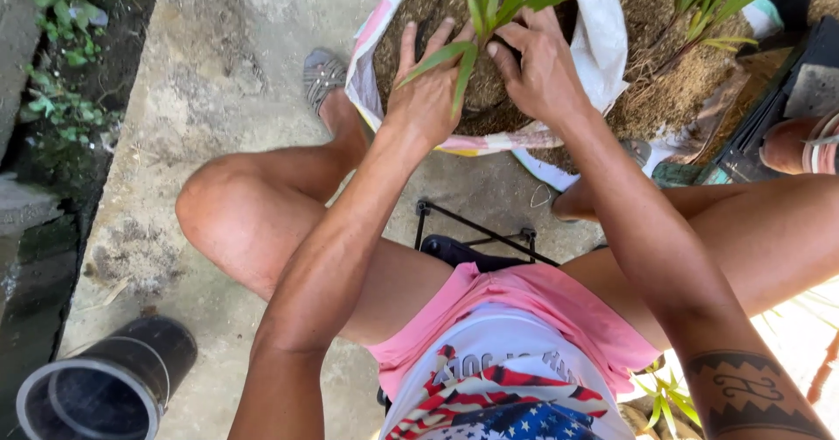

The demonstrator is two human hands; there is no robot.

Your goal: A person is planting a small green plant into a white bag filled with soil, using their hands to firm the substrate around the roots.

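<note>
Here, both hands down in a white woven sack [603,38] of brown coconut husk fibre [411,20], pressing around a small green seedling [476,20]. Left hand [428,90] cupped against the near left side of the stem, fingers spread and touching the fibre; right hand [542,69] curled on the stem's right side, fingertips meeting the base. Neither grip clamped shut, both loosely open around the plant. Seedling upright in the sack's middle, long axis rising toward the camera, leaves fanning outward. Black plastic pot [105,388] lying well apart on the concrete floor [218,64]. Second seedling [717,3] planted farther right.
</note>
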